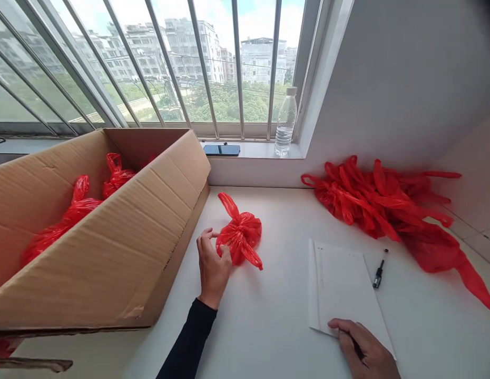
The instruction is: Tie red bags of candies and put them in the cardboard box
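Note:
A knotted red plastic bag [245, 231] sits on the white table, its tied ends sticking out up and down. My left hand [213, 263] grips its left side, thumb in front and fingers curled behind; what is inside the bag is hidden. At the lower right, my right hand [365, 350] is closed around a dark pen [356, 346], mostly covered by the fingers. That hand rests on the lower edge of a white sheet stack [343, 279] bearing a little faint writing. Beside the paper lies a small black pen cap-like piece [378, 275].
An open cardboard box [150, 226] at the left contains several red bags [77, 210]. A heap of red plastic bags [371, 200] lies against the wall at the right. On the sill of the barred window are a phone [222, 150] and a water bottle [285, 126].

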Tool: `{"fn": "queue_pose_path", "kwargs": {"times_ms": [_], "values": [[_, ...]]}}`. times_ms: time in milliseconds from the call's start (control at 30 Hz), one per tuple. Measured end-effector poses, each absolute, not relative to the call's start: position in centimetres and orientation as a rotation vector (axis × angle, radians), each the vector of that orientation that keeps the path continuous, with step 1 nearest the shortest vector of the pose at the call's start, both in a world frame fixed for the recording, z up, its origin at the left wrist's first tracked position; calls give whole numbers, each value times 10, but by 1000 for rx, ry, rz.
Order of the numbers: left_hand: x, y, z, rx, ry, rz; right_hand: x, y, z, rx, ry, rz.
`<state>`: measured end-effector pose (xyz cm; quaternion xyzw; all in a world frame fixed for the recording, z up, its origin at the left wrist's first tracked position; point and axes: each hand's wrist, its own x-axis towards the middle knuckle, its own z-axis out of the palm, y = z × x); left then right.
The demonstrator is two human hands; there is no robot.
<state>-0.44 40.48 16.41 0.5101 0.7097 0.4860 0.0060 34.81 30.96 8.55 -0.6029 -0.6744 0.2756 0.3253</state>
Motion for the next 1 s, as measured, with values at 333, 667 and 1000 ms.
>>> {"fn": "queue_pose_path", "kwargs": {"times_ms": [333, 667, 1000], "values": [[6, 362, 154, 1833, 1897, 1174, 333, 299, 108, -1463, -1729, 713], [40, 258, 164, 1908, 1663, 1030, 239, 328, 155, -1079, -2135, 730], [26, 239, 156, 1763, 1929, 1185, 275, 316, 157, -1245, -1952, 862]]}}
